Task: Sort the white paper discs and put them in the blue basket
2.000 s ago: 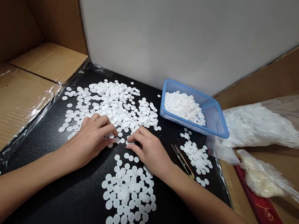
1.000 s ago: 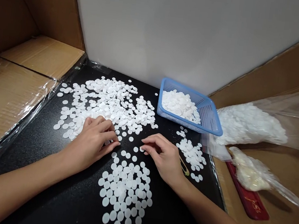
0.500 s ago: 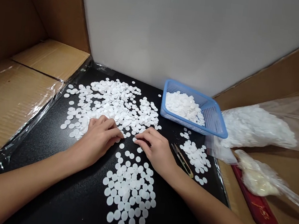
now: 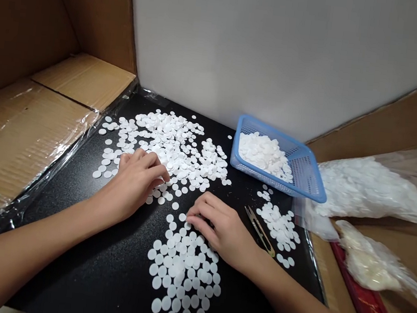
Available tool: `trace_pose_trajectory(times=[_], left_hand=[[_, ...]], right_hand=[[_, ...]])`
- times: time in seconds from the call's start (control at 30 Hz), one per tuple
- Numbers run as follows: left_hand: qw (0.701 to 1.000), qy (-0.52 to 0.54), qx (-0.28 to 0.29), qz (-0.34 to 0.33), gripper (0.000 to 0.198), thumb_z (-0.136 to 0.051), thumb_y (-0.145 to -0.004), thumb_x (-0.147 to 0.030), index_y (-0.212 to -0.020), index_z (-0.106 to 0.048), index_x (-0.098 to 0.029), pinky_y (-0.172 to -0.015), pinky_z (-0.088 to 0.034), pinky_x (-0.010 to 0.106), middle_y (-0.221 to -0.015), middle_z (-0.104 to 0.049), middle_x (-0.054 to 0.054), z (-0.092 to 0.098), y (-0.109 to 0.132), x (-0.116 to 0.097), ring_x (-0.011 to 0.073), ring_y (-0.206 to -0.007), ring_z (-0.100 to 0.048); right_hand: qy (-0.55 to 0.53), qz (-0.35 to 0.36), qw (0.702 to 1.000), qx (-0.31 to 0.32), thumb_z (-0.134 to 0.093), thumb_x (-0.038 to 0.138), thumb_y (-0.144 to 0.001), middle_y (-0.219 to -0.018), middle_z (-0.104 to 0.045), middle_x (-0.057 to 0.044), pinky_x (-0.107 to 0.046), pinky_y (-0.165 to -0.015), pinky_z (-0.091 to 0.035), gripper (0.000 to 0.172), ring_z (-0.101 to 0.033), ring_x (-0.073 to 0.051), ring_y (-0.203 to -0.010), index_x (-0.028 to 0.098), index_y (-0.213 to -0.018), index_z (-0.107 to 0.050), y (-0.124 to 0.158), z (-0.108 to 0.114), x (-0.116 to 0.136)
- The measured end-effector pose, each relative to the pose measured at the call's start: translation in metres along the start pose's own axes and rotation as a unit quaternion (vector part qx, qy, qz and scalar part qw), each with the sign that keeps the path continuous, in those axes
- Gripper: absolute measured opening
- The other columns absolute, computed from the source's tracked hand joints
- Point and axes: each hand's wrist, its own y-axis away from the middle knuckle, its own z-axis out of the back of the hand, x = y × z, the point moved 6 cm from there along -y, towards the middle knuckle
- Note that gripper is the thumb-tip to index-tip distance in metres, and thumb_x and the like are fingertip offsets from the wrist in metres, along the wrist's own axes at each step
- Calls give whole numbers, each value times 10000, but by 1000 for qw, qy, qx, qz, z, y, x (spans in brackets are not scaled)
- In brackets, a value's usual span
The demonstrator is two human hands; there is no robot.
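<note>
Over the near edge of the large far pile of small flat white discs [image 4: 172,142], my left hand [image 4: 138,181] is closed, fingers curled and thumb tucked by the index finger. What its fingertips hold, if anything, is hidden. My right hand [image 4: 221,228] is at the upper end of the nearer group of white discs [image 4: 184,269], its thumb and fingers pinched together on a disc at the edge of that group. The discs in this group lie mostly in a thin spread, with some overlapping in the middle. A few single discs sit between the two groups.
A blue mesh basket [image 4: 279,179] with more discs stands at the back right. Thread snips [image 4: 260,230] and a smaller disc heap [image 4: 279,227] lie right of my right hand. Beyond the black table's [image 4: 80,257] right edge are a plastic bag of white pieces [image 4: 374,190] and a red object [image 4: 372,306].
My right hand has moved toward me, from the far pile's edge to the top of the nearer group. My left hand has shifted slightly away over the far pile. The view has turned a little left.
</note>
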Motion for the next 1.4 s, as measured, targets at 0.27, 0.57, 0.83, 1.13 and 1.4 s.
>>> trace_pose_trajectory(times=[0.27,0.57,0.83,1.13,1.4], left_hand=[[1000,-18,-6,18,215,-563,-904,-71,-865,-687,-242,-760,-257,351,-880,-595,28,2,-1,6,222,-866,-430],[999,-17,33,-5,174,-584,-918,-91,-912,-696,-224,-767,-263,356,-911,-595,36,-2,4,1,220,-886,-438],[998,-9,54,-39,64,-643,-913,-158,-889,-667,-212,-791,-266,378,-907,-570,33,-16,10,-10,229,-899,-460],[998,-1,56,-16,92,-658,-876,-135,-817,-634,-201,-776,-271,369,-905,-581,26,-18,4,-14,222,-884,-460],[983,-8,-26,-179,109,-586,-954,-180,-859,-626,-217,-780,-293,368,-929,-621,40,-1,7,-48,224,-931,-481]], right_hand=[[113,-17,993,-27,-610,182,-951,-935,-623,-57,-299,-707,-533,69,-632,-173,-791,170,-989,-667,-32,-10,-11],[-1,-119,992,-29,-648,214,-910,-667,-584,22,-224,-518,-397,202,-499,-110,-553,191,-712,-612,-28,-10,-19],[24,-202,977,-57,-585,293,-924,-563,-490,51,-235,-491,-329,234,-430,-112,-502,215,-709,-535,6,13,-37],[-54,-151,971,-179,-546,304,-947,-670,-604,11,-239,-492,-376,161,-475,-111,-526,199,-890,-654,20,8,-38],[-128,-144,962,-194,-580,319,-929,-669,-615,16,-235,-483,-399,156,-507,-103,-511,197,-891,-669,14,13,-47]])
